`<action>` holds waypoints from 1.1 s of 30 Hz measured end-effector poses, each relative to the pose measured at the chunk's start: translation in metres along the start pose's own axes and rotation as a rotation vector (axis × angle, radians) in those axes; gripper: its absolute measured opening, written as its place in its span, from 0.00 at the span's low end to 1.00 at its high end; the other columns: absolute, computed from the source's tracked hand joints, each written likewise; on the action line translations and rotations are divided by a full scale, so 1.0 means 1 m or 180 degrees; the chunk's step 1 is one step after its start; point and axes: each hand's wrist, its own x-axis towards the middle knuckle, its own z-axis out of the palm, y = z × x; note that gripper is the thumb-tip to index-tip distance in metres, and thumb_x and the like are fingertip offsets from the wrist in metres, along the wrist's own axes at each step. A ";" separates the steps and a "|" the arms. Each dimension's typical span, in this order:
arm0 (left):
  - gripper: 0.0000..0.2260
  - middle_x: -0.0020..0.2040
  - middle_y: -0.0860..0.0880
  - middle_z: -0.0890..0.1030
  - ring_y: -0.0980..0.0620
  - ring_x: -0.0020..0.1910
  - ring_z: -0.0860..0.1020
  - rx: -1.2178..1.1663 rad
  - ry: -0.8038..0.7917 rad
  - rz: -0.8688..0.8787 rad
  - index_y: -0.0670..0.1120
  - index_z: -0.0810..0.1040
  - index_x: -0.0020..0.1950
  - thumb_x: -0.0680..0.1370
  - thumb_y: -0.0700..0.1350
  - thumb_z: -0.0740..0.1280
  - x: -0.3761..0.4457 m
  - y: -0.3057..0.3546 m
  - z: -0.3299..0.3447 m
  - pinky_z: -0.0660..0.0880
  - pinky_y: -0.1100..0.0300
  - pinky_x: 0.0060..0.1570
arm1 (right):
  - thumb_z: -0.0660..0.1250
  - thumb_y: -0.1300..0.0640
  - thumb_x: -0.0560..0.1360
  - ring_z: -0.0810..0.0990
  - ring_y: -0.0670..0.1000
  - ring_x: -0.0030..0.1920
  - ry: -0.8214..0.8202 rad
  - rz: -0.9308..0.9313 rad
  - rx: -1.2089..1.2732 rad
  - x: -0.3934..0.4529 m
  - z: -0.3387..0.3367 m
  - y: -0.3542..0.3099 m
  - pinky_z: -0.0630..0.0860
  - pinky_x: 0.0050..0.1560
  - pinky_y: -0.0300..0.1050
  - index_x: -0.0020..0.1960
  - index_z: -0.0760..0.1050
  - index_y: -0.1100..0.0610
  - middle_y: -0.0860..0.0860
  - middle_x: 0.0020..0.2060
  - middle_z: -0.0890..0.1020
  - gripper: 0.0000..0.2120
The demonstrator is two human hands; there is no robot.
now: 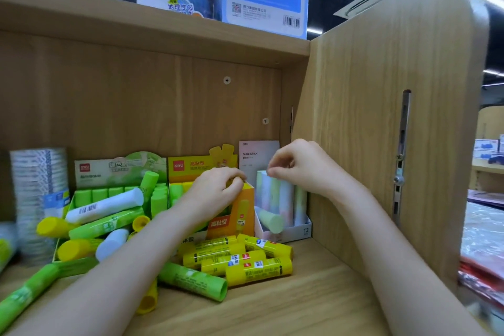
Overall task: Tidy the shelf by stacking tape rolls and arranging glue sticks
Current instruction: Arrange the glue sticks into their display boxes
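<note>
Head view showed the left hand pinching the orange box and the right hand pinching a pastel stick at three o'clock, which could have toppled its neighbours.

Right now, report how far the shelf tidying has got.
Done: tape rolls stand stacked at left. In hand: left hand grips the orange box; right hand pinches a pastel stick. Left: loose yellow glue sticks and green glue sticks lie scattered.

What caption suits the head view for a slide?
Left hand grips the orange box; right hand touches pastel glue sticks.
</note>
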 end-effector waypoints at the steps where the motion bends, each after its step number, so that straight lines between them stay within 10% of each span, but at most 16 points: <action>1: 0.14 0.63 0.51 0.76 0.52 0.63 0.71 -0.0017 -0.0015 -0.0016 0.47 0.76 0.63 0.81 0.43 0.55 0.000 0.000 0.000 0.64 0.63 0.57 | 0.69 0.52 0.73 0.73 0.41 0.40 0.0018 -0.0042 -0.0213 -0.009 -0.003 -0.001 0.68 0.39 0.34 0.44 0.82 0.54 0.43 0.36 0.78 0.06; 19: 0.14 0.61 0.49 0.78 0.51 0.61 0.72 -0.0116 -0.0057 -0.0128 0.46 0.77 0.61 0.81 0.44 0.55 0.000 0.000 0.002 0.66 0.59 0.57 | 0.70 0.40 0.68 0.50 0.49 0.69 -0.0501 -0.0524 -0.1326 -0.042 0.024 0.001 0.52 0.67 0.50 0.48 0.76 0.50 0.46 0.66 0.60 0.16; 33: 0.14 0.60 0.50 0.77 0.53 0.60 0.71 -0.0073 -0.0127 -0.0140 0.48 0.76 0.61 0.81 0.46 0.53 -0.001 0.000 0.002 0.65 0.61 0.54 | 0.69 0.61 0.72 0.79 0.51 0.49 -0.0538 -0.0215 -0.0548 0.031 0.002 -0.012 0.78 0.50 0.47 0.49 0.78 0.57 0.52 0.48 0.80 0.06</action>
